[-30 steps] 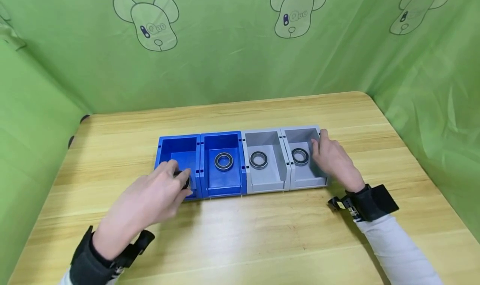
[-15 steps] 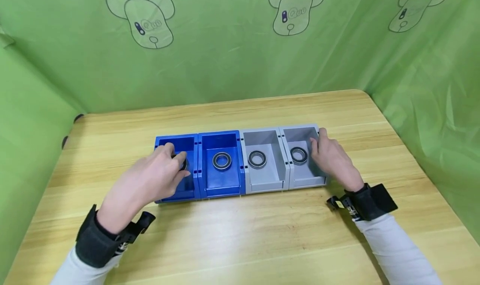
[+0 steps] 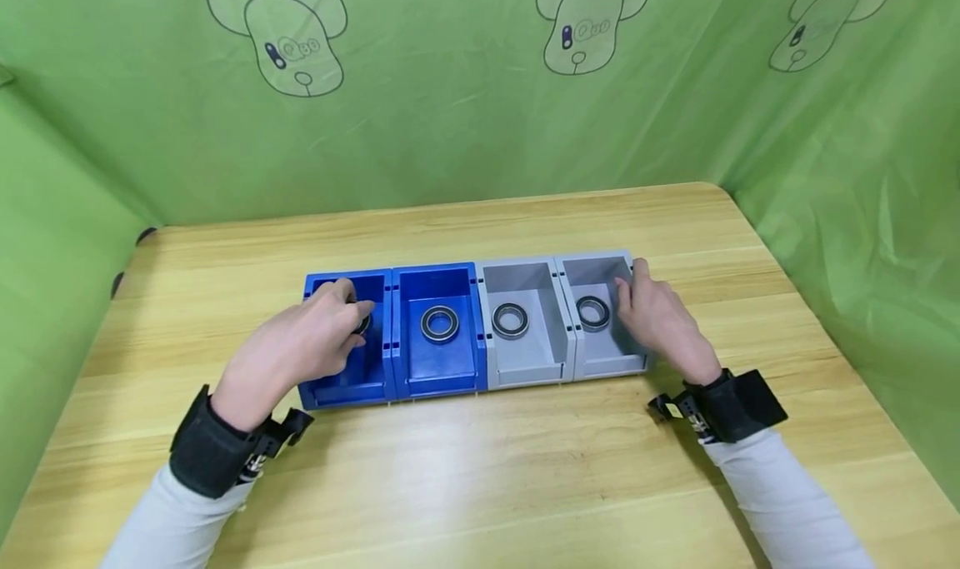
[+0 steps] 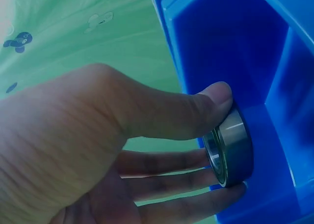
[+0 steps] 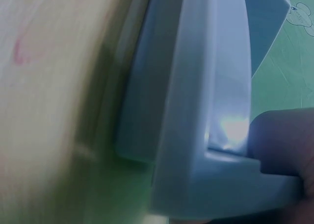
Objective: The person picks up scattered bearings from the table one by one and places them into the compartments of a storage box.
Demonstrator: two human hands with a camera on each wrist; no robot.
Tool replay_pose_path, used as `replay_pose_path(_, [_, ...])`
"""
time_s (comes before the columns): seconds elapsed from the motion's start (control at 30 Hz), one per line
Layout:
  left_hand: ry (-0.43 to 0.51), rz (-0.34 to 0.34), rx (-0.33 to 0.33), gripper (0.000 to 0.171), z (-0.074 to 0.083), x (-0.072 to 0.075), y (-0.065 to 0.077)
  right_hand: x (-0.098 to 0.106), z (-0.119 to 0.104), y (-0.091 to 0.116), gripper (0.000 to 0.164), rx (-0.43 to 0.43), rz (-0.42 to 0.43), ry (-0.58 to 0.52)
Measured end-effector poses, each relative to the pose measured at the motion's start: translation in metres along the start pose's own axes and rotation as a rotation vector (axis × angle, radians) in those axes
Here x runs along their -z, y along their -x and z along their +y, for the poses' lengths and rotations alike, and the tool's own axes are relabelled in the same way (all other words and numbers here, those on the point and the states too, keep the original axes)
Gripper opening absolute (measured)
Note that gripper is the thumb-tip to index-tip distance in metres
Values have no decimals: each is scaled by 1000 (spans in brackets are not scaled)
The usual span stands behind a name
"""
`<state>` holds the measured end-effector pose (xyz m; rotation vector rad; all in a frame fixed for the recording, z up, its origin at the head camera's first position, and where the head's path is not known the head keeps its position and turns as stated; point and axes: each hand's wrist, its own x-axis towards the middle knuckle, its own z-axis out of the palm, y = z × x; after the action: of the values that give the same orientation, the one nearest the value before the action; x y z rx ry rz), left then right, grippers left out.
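My left hand [image 3: 300, 341] pinches a ball bearing [image 4: 236, 148] between thumb and fingertips, over the leftmost blue bin [image 3: 347, 396]. In the left wrist view the bearing stands on edge, its shiny steel ring showing, close over the bin floor. My right hand [image 3: 663, 317] grips the right side wall of the rightmost grey bin [image 3: 613, 362], thumb inside and fingers over the outer side. Most of those fingers are hidden. In the right wrist view the grey bin wall [image 5: 196, 111] fills the middle, with the hand at the lower right.
Another blue bin [image 3: 442, 382] and another grey bin [image 3: 532, 376] complete the joined row. One bearing lies in each: a bearing [image 3: 439, 324], a bearing [image 3: 511, 321], and a bearing [image 3: 593, 313] in the rightmost bin. The wooden table [image 3: 450, 469] meets green curtains [image 3: 442, 136] behind.
My left hand has moved away from me with the bearing, from the front of the leftmost blue bin to over its middle. The right hand keeps its hold on the grey bin.
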<state>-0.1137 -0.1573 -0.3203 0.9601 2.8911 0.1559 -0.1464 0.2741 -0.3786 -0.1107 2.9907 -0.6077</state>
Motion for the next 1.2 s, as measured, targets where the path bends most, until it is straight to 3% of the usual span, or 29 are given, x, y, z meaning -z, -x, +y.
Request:
replay_pose_path(0.2, [43, -8, -17, 34, -3, -8, -7, 1, 1, 2, 35, -2, 9, 10])
replay_pose_path(0.53, [54, -59, 48, 36, -5, -18, -14, 3, 0, 1, 40, -15, 4, 4])
replay_pose_path(0.7, [41, -43, 40, 26, -6, -22, -17, 4, 0, 1, 39, -10, -1, 0])
replay_pose_path(0.93, [38, -66, 78, 11, -7, -29, -18, 5, -1, 2, 39, -10, 1, 9])
replay_pose_path(1.2, [4, -56, 91, 13, -6, -33, -23, 7, -2, -1, 40, -11, 14, 17])
